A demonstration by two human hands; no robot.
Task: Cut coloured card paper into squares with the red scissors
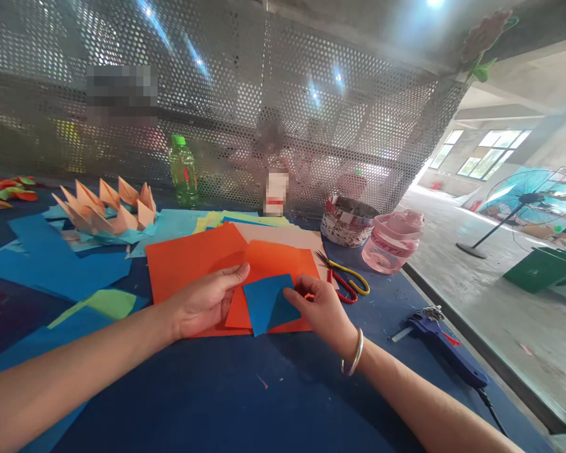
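A small blue paper square lies on orange paper sheets at the middle of the dark blue table. My left hand rests on the orange paper, its thumb pressing at the blue square's upper left corner, fingers together. My right hand, with a silver bangle at the wrist, pinches the blue square's right edge with bent fingers.
Red and yellow scissors lie right of the paper. A blue glue gun lies near the right table edge. A pink jar, a woven bowl, a green bottle, folded orange paper shapes and loose blue sheets surround them.
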